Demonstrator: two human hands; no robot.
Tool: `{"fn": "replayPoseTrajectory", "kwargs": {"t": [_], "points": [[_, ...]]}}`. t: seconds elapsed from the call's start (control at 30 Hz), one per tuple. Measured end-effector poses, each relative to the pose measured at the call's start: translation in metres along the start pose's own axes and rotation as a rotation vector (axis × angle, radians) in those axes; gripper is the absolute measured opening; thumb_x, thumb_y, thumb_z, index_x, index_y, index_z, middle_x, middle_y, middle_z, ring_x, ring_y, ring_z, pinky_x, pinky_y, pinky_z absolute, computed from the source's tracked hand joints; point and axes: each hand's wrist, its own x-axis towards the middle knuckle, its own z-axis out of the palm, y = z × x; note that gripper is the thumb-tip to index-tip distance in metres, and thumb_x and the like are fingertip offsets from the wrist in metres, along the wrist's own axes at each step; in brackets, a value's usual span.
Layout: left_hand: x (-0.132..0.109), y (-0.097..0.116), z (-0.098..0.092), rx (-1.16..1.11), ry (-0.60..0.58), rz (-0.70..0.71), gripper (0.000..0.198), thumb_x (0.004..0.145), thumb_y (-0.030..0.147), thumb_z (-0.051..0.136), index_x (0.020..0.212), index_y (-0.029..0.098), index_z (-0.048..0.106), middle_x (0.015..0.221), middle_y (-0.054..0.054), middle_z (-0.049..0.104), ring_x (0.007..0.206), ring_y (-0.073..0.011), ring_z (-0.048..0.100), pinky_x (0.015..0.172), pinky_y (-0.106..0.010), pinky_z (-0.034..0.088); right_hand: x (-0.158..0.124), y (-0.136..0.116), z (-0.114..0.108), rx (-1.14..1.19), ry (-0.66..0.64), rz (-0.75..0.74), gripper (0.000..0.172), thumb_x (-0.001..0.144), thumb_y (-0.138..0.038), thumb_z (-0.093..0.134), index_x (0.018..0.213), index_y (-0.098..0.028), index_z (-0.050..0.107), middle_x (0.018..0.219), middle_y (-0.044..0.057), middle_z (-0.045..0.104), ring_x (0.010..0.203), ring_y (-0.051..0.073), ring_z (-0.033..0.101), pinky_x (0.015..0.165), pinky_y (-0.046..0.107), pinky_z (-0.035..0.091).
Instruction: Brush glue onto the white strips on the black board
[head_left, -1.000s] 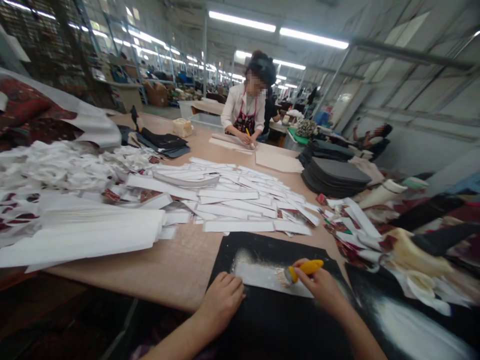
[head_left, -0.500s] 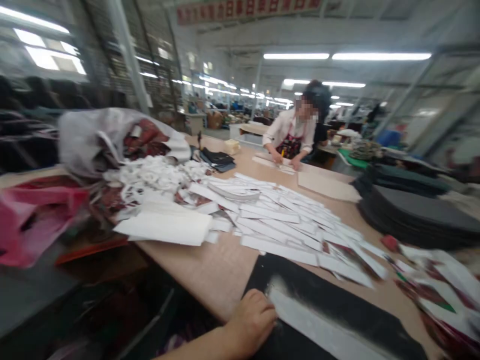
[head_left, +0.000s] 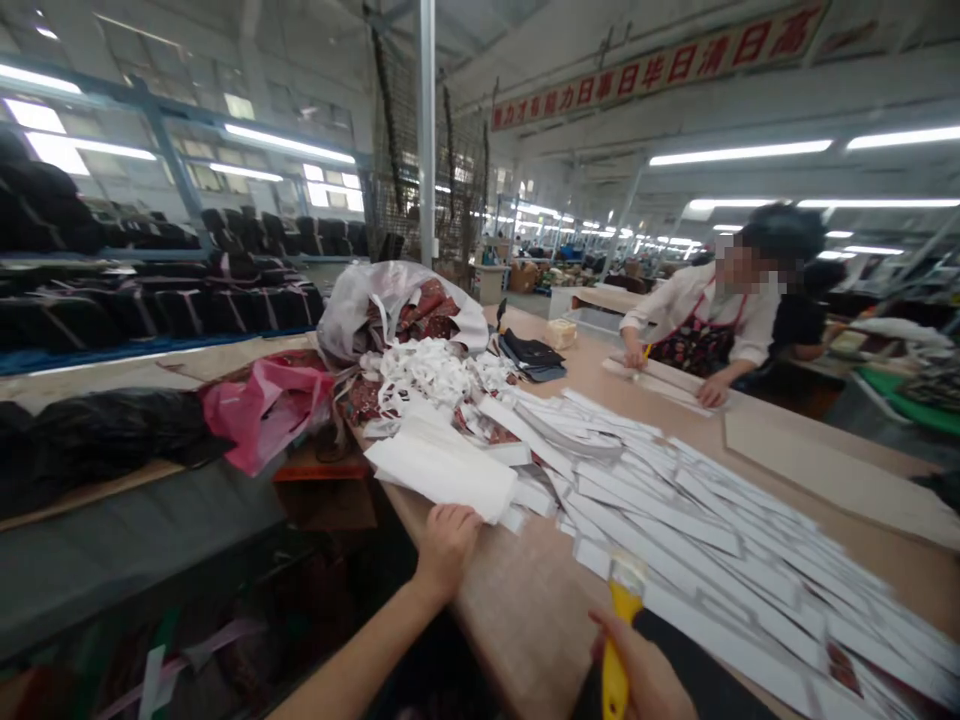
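Observation:
My left hand reaches out to the near edge of a stack of white sheets on the tan table and touches it with curled fingers. My right hand sits at the bottom edge, closed around a yellow-handled brush whose pale bristles point up and away. White strips lie spread in rows across the table to the right of the stack. A corner of the black mat shows beside my right hand.
A co-worker in a white top leans over long strips at the far side. A grey plastic bag with red fabric and a pink bag lie at the left. Black material sits on a lower bench.
The view has swung left. My left hand left the black mat and went to the white stack. My right hand with the brush has lifted off the strip on the mat.

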Motion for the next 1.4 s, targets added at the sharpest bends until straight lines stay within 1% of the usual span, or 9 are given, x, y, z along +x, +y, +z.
{"fn": "replayPoseTrajectory", "kwargs": {"t": [0.27,0.53,0.63,0.77,0.87,0.93,1.03,1.23,1.4], "points": [[0.007,-0.007,0.003,-0.259,-0.004,-0.343,0.01,0.08,0.018,0.048,0.081,0.017,0.058,0.078,-0.003,0.062,0.076,-0.017,0.056,0.073,-0.031,0.043,0.098,-0.052,0.096,0.129,-0.001,-0.163,0.039,0.084,-0.014,0.038,0.122,-0.02,0.048,0.092,0.008,0.068,0.077,0.019,0.064,0.068,0.031,0.054],[0.043,-0.034,-0.009,-0.508,0.268,-0.592,0.007,0.07,0.021,0.051,0.066,0.017,0.054,0.058,0.003,0.057,0.054,-0.0105,0.053,0.054,-0.022,0.044,0.096,-0.033,0.16,0.06,0.063,-0.014,0.042,0.085,-0.008,0.03,0.121,-0.019,0.05,0.097,0.01,0.067,0.082,0.021,0.066,0.07,0.034,0.055],[0.075,-0.082,-0.06,-0.531,0.569,-0.718,0.011,0.072,0.025,0.045,0.069,0.015,0.049,0.055,0.003,0.051,0.045,-0.0094,0.049,0.045,-0.022,0.043,0.089,-0.027,0.165,0.04,-0.004,0.031,0.047,0.083,-0.005,0.03,0.122,-0.02,0.049,0.097,0.009,0.067,0.081,0.023,0.066,0.069,0.035,0.055],[0.11,-0.146,-0.175,-0.472,1.011,-0.751,0.007,0.074,0.022,0.041,0.076,0.016,0.042,0.06,0.004,0.046,0.05,-0.0084,0.048,0.051,-0.024,0.045,0.087,-0.024,0.165,0.049,-0.064,-0.004,0.049,0.081,-0.004,0.032,0.123,-0.02,0.049,0.096,0.009,0.068,0.082,0.023,0.066,0.067,0.033,0.056],[0.12,-0.151,-0.244,-0.363,1.242,-0.632,0.008,0.075,0.019,0.048,0.081,0.018,0.043,0.073,-0.002,0.051,0.063,-0.0121,0.053,0.06,-0.029,0.047,0.089,-0.026,0.164,0.05,-0.021,-0.036,0.048,0.079,-0.002,0.032,0.121,-0.018,0.051,0.089,0.009,0.069,0.075,0.022,0.066,0.063,0.033,0.055],[0.12,-0.127,-0.256,-0.296,1.252,-0.48,0.014,0.074,0.022,0.057,0.083,0.02,0.047,0.083,-0.005,0.056,0.074,-0.0152,0.056,0.068,-0.032,0.048,0.092,-0.033,0.159,0.044,0.025,-0.052,0.047,0.078,-0.003,0.035,0.12,-0.017,0.052,0.089,0.009,0.069,0.075,0.022,0.066,0.064,0.033,0.055],[0.113,-0.063,-0.223,-0.278,0.996,-0.269,0.03,0.07,0.026,0.066,0.096,0.022,0.053,0.087,-0.004,0.059,0.073,-0.0151,0.057,0.069,-0.031,0.049,0.102,-0.053,0.13,0.098,0.117,-0.016,0.039,0.08,-0.011,0.042,0.118,-0.018,0.051,0.092,0.008,0.067,0.08,0.022,0.064,0.07,0.036,0.053],[0.079,0.105,-0.128,-0.531,0.132,0.111,0.005,0.079,0.016,0.052,0.08,0.018,0.057,0.075,0.001,0.056,0.065,-0.0095,0.053,0.06,-0.021,0.044,0.116,-0.088,0.002,0.558,0.26,0.158,0.036,0.082,-0.03,0.055,0.114,-0.023,0.04,0.122,0.011,0.053,0.114,0.023,0.049,0.094,0.043,0.04],[0.075,0.192,-0.099,-1.015,-0.142,0.116,0.004,0.076,0.015,0.056,0.076,0.019,0.054,0.076,0.001,0.056,0.07,-0.0109,0.053,0.063,-0.021,0.044,0.06,-0.07,-0.084,0.55,0.258,0.373,0.038,0.077,-0.038,0.06,0.108,-0.025,0.041,0.093,0.002,0.057,0.087,0.018,0.057,0.078,0.033,0.047]]}}
